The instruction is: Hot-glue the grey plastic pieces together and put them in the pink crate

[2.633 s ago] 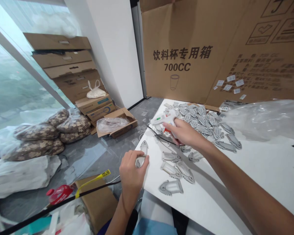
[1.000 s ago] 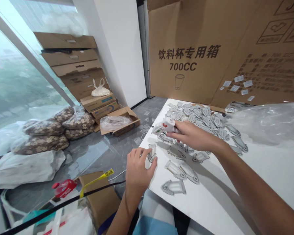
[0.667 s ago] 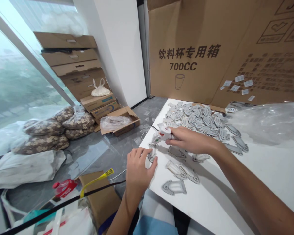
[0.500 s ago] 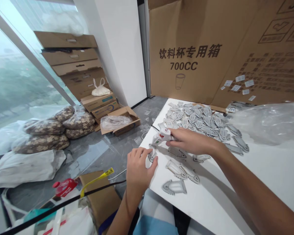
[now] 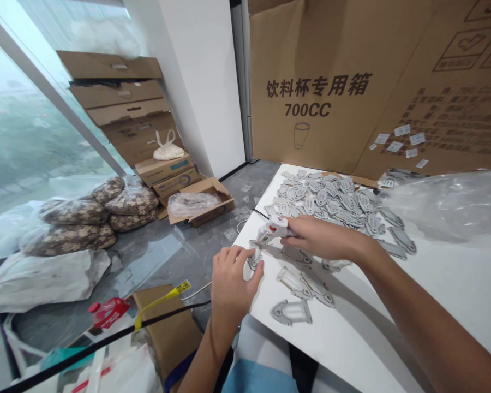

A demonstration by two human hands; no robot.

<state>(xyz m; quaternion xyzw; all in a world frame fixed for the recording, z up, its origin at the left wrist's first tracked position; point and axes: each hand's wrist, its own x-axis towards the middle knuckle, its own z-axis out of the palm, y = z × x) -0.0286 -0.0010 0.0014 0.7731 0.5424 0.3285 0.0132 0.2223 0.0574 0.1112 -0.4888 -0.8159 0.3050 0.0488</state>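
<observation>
Head view, heaped grey pieces (image 5: 347,202) beyond hands (image 5: 232,279) (image 5: 313,234), cardboard (image 5: 327,52) behind, plastic (image 5: 454,202) alongside

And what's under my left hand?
Part of one gray piece shows between the fingers of your left hand, near the edge of the white table. Anything beneath the palm is covered, so I can't tell.

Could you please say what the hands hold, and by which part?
The right hand holds a white glue gun by its handle; the left hand holds a grey piece by its edges.
</observation>
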